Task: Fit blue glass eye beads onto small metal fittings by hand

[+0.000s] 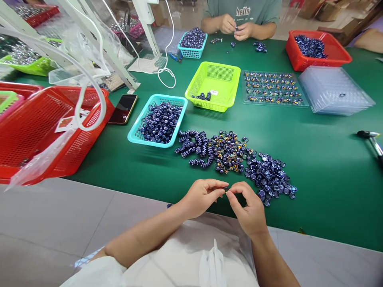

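Observation:
Close to the table's front edge, my left hand [205, 196] pinches a small dark shiny piece [226, 189] between thumb and fingertips. The fingertips of my right hand [249, 208] are closed on its other side. Fingers cover most of it, so its exact shape is hidden. Just beyond my hands lies a pile of ring-like pieces with orange and yellow parts [229, 152]. Rows of stacked dark blue rings [194, 144] lie to its left. Loose dark blue shiny caps [271, 177] are heaped on the right, nearest my right hand.
A light blue basket [131, 135] holds many dark rings. Behind it are a lime green basket [220, 104] and a filled clear tray [275, 101]. Stacked clear trays [338, 89], a red basin [314, 61], a phone [123, 109] and red baskets [68, 159] surround these. A co-worker [239, 24] sits opposite.

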Demonstrator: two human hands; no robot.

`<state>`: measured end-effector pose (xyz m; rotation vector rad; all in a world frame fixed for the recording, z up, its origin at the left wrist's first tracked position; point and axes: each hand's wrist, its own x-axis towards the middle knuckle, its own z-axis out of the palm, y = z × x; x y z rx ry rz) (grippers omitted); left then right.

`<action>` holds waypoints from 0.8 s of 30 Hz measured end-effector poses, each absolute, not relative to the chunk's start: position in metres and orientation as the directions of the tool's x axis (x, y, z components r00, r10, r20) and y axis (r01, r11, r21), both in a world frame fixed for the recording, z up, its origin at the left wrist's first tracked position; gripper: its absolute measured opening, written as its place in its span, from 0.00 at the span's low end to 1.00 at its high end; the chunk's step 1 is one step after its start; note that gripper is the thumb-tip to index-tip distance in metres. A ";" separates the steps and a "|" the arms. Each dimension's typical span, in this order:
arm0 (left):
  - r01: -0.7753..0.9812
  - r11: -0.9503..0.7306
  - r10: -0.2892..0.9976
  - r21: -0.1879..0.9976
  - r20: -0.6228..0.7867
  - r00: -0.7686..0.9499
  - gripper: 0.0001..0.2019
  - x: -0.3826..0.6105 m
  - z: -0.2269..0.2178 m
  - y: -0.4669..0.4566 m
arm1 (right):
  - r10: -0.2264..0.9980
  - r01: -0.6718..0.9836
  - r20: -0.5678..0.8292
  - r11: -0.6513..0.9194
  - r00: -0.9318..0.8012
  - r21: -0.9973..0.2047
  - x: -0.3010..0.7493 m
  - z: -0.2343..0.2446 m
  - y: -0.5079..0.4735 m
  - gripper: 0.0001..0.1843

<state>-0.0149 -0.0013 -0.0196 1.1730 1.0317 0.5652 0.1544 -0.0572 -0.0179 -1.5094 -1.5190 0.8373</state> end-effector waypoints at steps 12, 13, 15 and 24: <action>0.205 -0.145 0.879 0.968 0.031 0.477 0.11 -0.017 -0.017 -0.005 | 0.999 0.412 0.031 0.009 0.045 -0.911 0.154 -0.019 -0.055 0.09; 0.196 -0.153 0.872 0.969 0.039 0.488 0.11 -0.017 -0.018 -0.004 | 0.999 0.400 0.001 -0.016 0.042 -0.916 0.155 -0.018 -0.054 0.10; 0.179 -0.129 0.865 0.975 0.023 0.502 0.11 -0.018 -0.018 -0.003 | 0.998 0.381 -0.050 -0.063 0.044 -0.922 0.157 -0.017 -0.053 0.11; -0.007 0.443 0.769 0.896 -0.377 0.516 0.11 -0.019 -0.011 0.005 | 0.993 0.206 -0.114 -0.116 0.023 -0.972 0.160 -0.026 -0.056 0.07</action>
